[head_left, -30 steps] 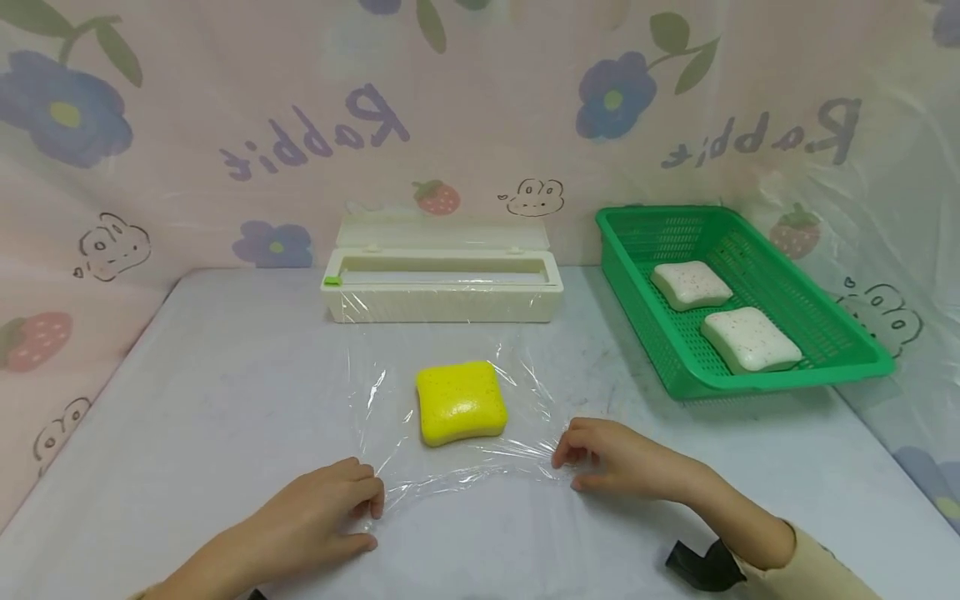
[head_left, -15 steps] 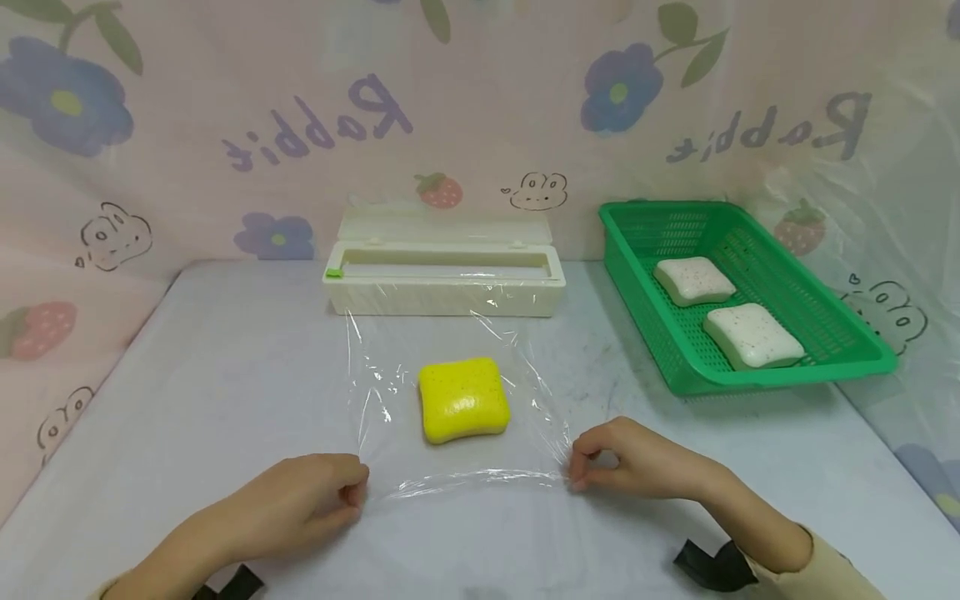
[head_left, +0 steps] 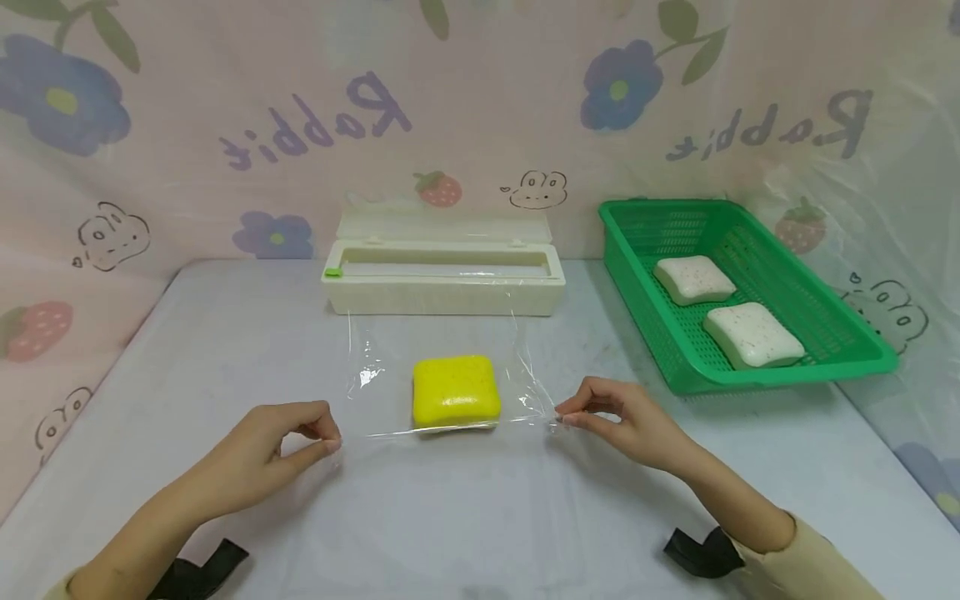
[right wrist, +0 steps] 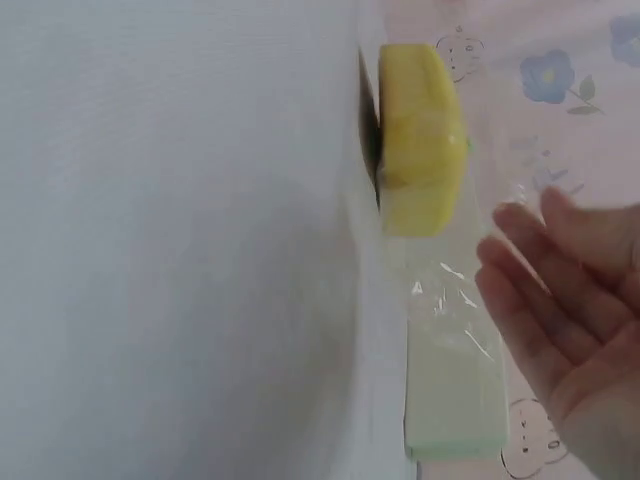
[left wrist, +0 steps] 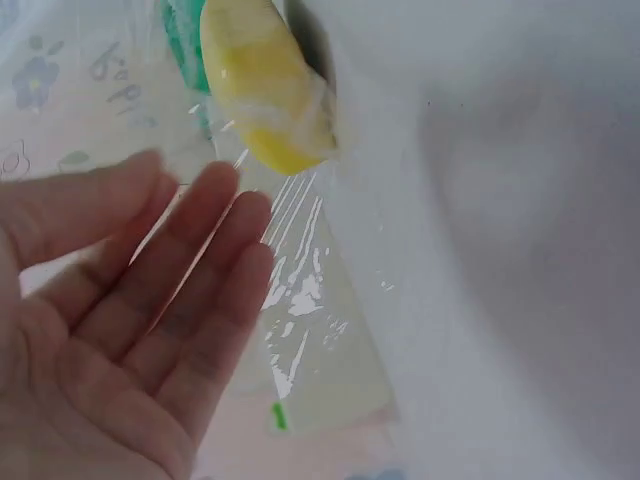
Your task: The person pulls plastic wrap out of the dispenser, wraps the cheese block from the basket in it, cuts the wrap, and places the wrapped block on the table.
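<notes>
In the head view, a sheet of cling film (head_left: 366, 375) stretches from the white dispenser box (head_left: 442, 297) toward me. On it sits a yellow pillow-shaped block (head_left: 456, 390), faintly speckled. With thumb and fingertips, my left hand (head_left: 258, 457) pinches the film's near left corner. My right hand (head_left: 632, 423) pinches the near right corner. Held up between both hands, the film's near edge crosses in front of the block's lower side. Both wrist views show the yellow block (left wrist: 262, 85) beyond the fingers, with glossy creases in the film.
At the back right stands a green basket (head_left: 667, 358) with two white speckled blocks (head_left: 753, 336) inside. The dispenser's lid (head_left: 442, 225) is raised against the patterned backdrop curtain (head_left: 480, 92). Black straps (head_left: 705, 554) hang by the wrists above the white tabletop (head_left: 247, 333).
The left hand closes thumb to fingers on the film, then moves up and left. The right hand rises too. The film's near edge lifts off the table toward the yellow block.
</notes>
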`<state>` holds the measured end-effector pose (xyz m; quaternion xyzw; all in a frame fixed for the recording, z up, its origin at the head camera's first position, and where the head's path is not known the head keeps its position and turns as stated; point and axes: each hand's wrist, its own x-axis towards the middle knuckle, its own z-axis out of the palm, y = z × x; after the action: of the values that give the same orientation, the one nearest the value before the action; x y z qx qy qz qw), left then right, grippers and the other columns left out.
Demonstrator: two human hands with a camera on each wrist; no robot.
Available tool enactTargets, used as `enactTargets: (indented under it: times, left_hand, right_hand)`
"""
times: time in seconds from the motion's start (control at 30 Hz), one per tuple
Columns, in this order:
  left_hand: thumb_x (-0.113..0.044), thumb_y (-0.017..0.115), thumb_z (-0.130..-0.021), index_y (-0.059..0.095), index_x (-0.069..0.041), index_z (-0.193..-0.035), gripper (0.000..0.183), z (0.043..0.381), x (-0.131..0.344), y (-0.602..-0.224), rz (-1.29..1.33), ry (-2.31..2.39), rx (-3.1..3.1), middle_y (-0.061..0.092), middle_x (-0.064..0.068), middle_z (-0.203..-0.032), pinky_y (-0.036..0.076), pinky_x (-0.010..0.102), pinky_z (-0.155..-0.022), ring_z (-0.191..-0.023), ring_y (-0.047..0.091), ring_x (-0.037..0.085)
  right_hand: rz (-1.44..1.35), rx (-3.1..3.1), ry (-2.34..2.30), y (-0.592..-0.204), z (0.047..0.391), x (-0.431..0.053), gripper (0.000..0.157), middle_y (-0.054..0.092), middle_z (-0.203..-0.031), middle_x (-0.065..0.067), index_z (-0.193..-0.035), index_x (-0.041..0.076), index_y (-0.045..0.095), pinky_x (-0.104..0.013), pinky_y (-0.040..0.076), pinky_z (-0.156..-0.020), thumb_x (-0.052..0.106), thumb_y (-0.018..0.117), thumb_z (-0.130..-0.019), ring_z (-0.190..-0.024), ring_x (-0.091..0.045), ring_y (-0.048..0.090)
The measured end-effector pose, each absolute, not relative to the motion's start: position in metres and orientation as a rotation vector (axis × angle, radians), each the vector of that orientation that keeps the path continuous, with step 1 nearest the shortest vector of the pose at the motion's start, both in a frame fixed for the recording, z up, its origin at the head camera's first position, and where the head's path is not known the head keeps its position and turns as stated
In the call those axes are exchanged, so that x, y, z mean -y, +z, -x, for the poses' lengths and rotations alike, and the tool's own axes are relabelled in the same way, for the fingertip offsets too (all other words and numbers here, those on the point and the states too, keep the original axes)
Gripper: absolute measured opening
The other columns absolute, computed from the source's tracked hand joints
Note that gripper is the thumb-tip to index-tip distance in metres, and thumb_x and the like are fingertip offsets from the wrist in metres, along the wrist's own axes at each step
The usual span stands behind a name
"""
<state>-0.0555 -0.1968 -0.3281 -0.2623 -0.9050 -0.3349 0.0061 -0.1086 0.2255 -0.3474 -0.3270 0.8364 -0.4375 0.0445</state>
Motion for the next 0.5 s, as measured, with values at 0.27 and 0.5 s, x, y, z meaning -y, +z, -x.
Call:
enactTargets:
  times: [0.27, 0.5]
  left_hand:
    - [-0.016, 0.065, -0.092, 0.063, -0.004, -0.092, 0.012, 0.075, 0.189, -0.334, 0.482, -1.601, 2.729, 0.070, 0.011, -0.100, 0.053, 0.017, -0.082, -0.090, 0.068, 0.013]
    - [-0.024, 0.054, -0.099, 0.052, 0.003, -0.103, 0.028, 0.084, 0.183, -0.343, 0.199, -2.028, 2.675, 0.068, 0.016, -0.114, 0.052, 0.019, -0.086, -0.099, 0.067, 0.011]
  right_hand:
    - [0.835, -2.315, -1.562, -0.348, 0.123, -0.210, 0.008, 0.069, -0.108, -0.022, -0.095, -0.001, 0.052, -0.032, 0.055, -0.087, 0.007, 0.055, -0.096, -0.101, -0.031, 0.066]
    - [0.680, -2.195, -1.560, -0.352, 0.128, -0.199, 0.017, 0.068, -0.103, -0.027, -0.103, -0.003, 0.039, -0.029, 0.056, -0.083, 0.014, 0.043, -0.103, -0.094, -0.026, 0.070]
